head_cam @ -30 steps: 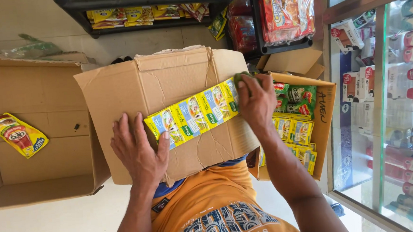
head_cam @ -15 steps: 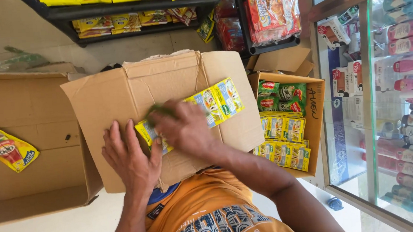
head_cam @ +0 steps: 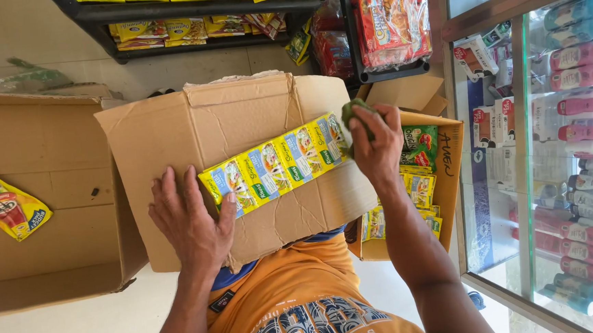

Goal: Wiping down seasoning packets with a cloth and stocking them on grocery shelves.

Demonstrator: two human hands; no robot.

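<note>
Head view, sachet strip (head_cam: 276,163) slanting up toward right hand (head_cam: 378,148), fingers clutching seemingly green cloth (head_cam: 355,111), left hand (head_cam: 194,224) fingers spread flat on box (head_cam: 238,108).

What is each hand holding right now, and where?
Right hand grips a green cloth at the sachet strip's end; left hand presses the strip's other end.

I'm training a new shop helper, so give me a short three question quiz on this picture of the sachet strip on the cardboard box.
1. True or false: the left hand lies flat on the closed cardboard box, touching one end of the sachet strip.
2. What does the right hand grip? A) a green cloth B) a bottle C) a pen
3. Where does the loose red and yellow packet lie?

Key
1. True.
2. A, the green cloth at the strip's other end.
3. Inside the open carton beside the left hand.
</note>
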